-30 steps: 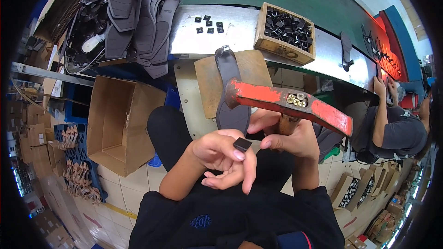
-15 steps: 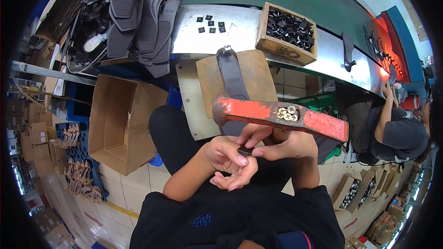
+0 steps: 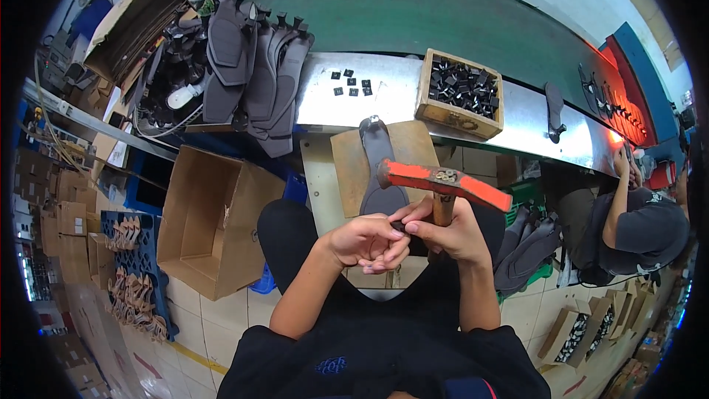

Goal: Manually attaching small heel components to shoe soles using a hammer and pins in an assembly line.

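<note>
My right hand [image 3: 456, 233] is closed around the wooden handle [image 3: 442, 210] of a hammer, and its thumb and fingertip also touch a small black piece [image 3: 399, 227]. Worn red paint covers the hammer head [image 3: 484, 191], which stands above that hand. My left hand [image 3: 362, 242] pinches the same black piece between thumb and finger; its other fingers are curled. Fingers hide most of the piece. Beyond my hands, a dark grey shoe sole [image 3: 378, 149] lies on a brown board [image 3: 347, 159], its heel end pointing away from me.
Several small black square pieces [image 3: 352, 82] lie on the metal bench edge [image 3: 399, 77]. A wooden box [image 3: 461, 123] of black pieces stands right of them. Stacked soles [image 3: 258, 89] are at left, above an open cardboard box [image 3: 196, 251]. Another person [image 3: 642, 229] works at far right.
The hammer and both hands are lower and farther from the view, with the hammer moved left. My view has shifted, so the bench appears lower. Both hands still hold the black piece.
</note>
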